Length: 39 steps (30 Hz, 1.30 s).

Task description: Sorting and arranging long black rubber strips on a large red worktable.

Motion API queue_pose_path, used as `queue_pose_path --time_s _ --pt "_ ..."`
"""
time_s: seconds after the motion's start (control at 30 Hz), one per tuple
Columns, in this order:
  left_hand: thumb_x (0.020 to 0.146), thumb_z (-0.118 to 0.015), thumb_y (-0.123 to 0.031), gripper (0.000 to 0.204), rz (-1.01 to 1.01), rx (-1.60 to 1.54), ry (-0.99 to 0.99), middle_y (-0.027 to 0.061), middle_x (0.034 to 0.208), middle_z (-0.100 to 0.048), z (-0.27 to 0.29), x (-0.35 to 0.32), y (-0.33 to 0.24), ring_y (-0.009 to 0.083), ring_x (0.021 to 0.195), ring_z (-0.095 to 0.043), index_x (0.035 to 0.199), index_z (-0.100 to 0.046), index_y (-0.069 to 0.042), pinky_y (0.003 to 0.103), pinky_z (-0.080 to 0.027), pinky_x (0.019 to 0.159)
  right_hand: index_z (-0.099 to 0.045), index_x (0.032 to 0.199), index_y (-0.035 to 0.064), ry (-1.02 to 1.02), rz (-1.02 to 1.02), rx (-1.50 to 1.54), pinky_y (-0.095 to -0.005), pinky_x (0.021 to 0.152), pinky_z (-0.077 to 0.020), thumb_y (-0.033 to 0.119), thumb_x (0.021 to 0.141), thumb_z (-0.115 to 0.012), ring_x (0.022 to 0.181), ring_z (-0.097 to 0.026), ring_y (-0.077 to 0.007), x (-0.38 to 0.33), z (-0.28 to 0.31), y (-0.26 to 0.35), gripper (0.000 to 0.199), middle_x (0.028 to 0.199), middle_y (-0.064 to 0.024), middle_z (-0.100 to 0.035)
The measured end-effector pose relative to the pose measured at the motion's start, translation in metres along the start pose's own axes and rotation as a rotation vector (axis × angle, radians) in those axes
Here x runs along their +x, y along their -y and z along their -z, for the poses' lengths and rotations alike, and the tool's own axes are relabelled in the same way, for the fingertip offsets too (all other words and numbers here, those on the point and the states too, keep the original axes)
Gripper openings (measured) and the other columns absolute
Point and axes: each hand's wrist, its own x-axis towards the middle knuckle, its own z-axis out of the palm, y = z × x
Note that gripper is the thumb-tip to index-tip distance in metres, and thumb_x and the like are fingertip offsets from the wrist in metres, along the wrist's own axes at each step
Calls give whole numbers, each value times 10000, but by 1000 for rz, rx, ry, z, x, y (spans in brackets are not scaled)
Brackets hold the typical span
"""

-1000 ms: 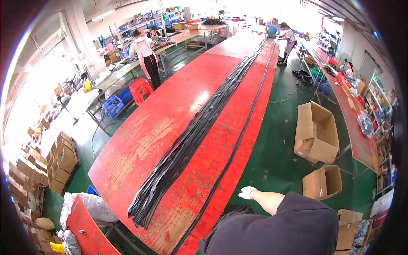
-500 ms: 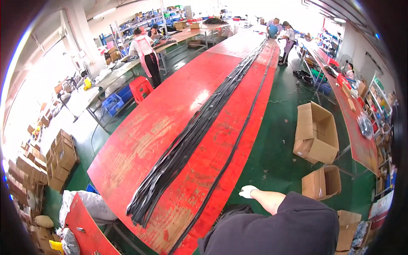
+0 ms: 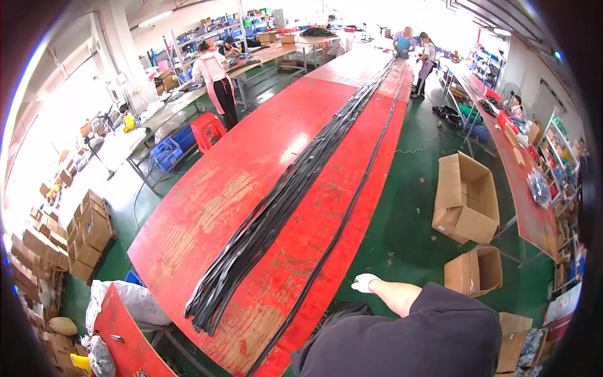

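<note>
My right hand (image 3: 365, 283), in a white glove, hangs over the green floor just off the right edge of the long red table (image 3: 207, 213). Its fingers are too small and merged to tell apart, and nothing shows in them. My left hand is out of sight. Nearest to the right hand on the table, a single dark strip (image 3: 326, 251) runs lengthwise along the right side. Left of it lies a thick bundle of long black strips (image 3: 270, 226), loose ends fanned out toward me, stretching to the far end.
Open cardboard boxes (image 3: 465, 198) stand on the floor at right, beside a long workbench (image 3: 524, 195). A red stool (image 3: 207, 131) and a standing person (image 3: 215, 85) are left of the table. Two people (image 3: 424, 63) stand at its far end. Stacked cartons (image 3: 91, 232) are at left.
My view has shifted very slightly; my right hand keeps nearly the same place beside the table. The people at the far end and at the left bench have changed posture a little. The strips lie unchanged.
</note>
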Motion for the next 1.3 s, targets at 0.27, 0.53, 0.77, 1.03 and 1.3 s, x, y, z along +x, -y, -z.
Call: queue_pose_path --time_s 0.27,0.53,0.77,1.03,1.3 --pt "907 -523 -356 349 -22 71 -95 -9 694 -714 10 -11 -14 196 647 -683 705 -743 -175 394 -527 568 -740 1267 83 34 -25 -8 -486 1053 -515 452 967 -586 1248 -660 -389 -1 -8 -11 500 1309 -187 -719" --pt "972 -513 -313 339 -118 239 86 -51 791 -750 10 7 -25 138 785 -729 792 -782 -212 386 -595 671 -742 1260 76 30 -4 17 -488 1046 -522 450 948 -589 1243 -663 -395 4 -4 2 510 1311 -190 -717" --pt "954 -607 -248 342 -260 -723 439 219 1072 -744 43 36 -82 358 932 -660 1116 -701 38 449 -524 913 -740 1247 50 37 31 -41 -476 1068 -518 502 943 -577 1262 -651 -398 12 -21 6 569 1311 -223 -706" --pt "970 -682 -163 194 -246 -1122 523 61 919 -681 103 93 -169 207 865 -586 1054 -710 9 383 -503 814 -704 1317 88 77 -15 -92 -478 1091 -498 483 971 -582 1297 -627 -390 7 -16 1 539 1358 -182 -692" --pt "1044 -686 -200 79 -242 -1328 670 -30 753 -627 148 123 -245 60 511 -496 1004 -651 -142 221 -366 440 -741 1277 103 7 -65 94 -454 1078 -502 439 968 -588 1263 -658 -354 -3 11 -15 482 1308 -161 -726"
